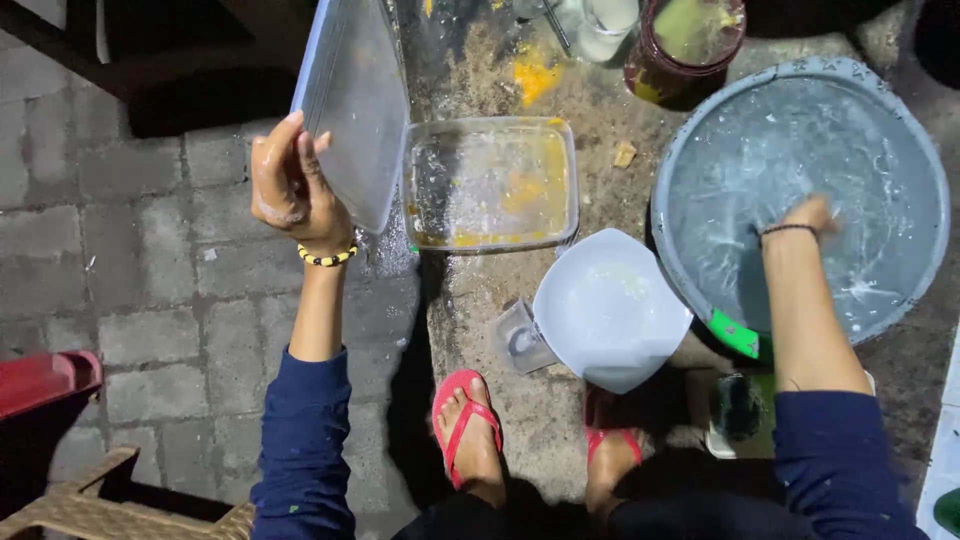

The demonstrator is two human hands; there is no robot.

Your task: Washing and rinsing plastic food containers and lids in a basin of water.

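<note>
Clear rectangular plastic lid (352, 100), wet and held upright at the upper left, is clasped along its lower edge by the left hand (290, 190), fingers closed round it, a yellow-and-black bead bracelet (328, 257) at the wrist. Its right edge stands just beside the clear rectangular plastic container (490, 182), smeared with yellow residue, which lies on the rough concrete ground (560, 420). To the lid's left the grey paving blocks (150, 280) lie open, giving free room on that side. The right hand (808, 213) reaches into the large round grey basin of soapy water (800, 190) at the right; its fingers are blurred and partly in the water, so I cannot tell whether the grip is shut or what it holds. Between container and basin lies a white squarish plastic bowl (610, 310), touching the basin's rim, with a small clear plastic cup (520, 338) just beside its left edge. A bright green tag (735, 333) sits on the basin's near rim. Both feet in red flip-flops (465, 415) stand close below the bowl, crowding the near edge. At the top stand a dark red round tub (685, 40) with yellowish contents and a pale clear jar (595, 25). A red plastic thing (40, 380) and a woven chair edge (90, 505) sit far left.
</note>
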